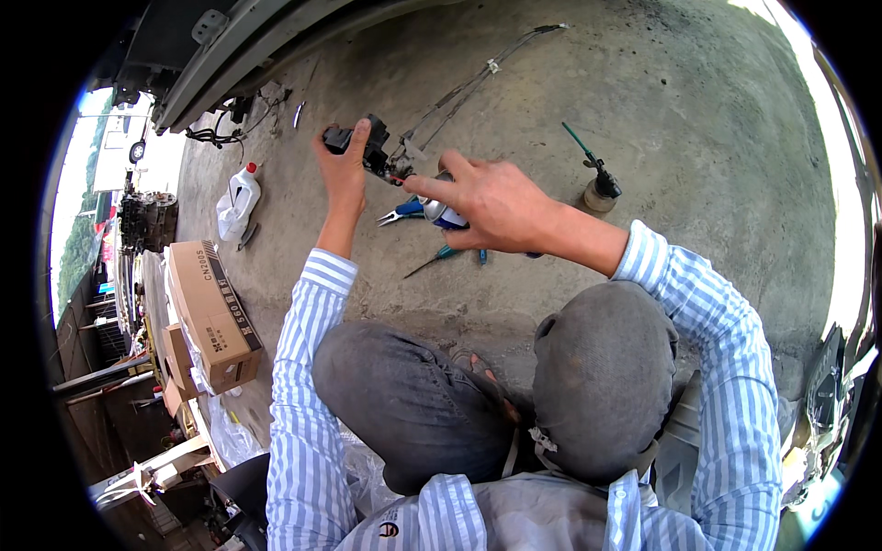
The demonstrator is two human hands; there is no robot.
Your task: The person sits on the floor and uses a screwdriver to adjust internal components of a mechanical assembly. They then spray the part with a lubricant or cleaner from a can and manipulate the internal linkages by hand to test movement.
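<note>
My left hand (344, 174) grips a black plastic-and-metal mechanism (375, 151), which looks like a car door latch, holding it up over the concrete floor. Two thin cables (464, 83) seem to run from it toward the far side. In my right hand (505, 204) is a spray can (443, 214), its top facing the mechanism. My right index finger lies over the nozzle area, close to the metal end of the latch. Below the can, blue-handled pliers (401, 213) lie on the floor, partly hidden. A screwdriver (430, 261) with a teal handle rests nearer to me.
An oil can (602, 188) with a green spout stands to the right. At left are a white jug (239, 204) with a red cap and a cardboard box (213, 317). A vehicle's edge (216, 60) and dangling wires (220, 129) occupy the far left.
</note>
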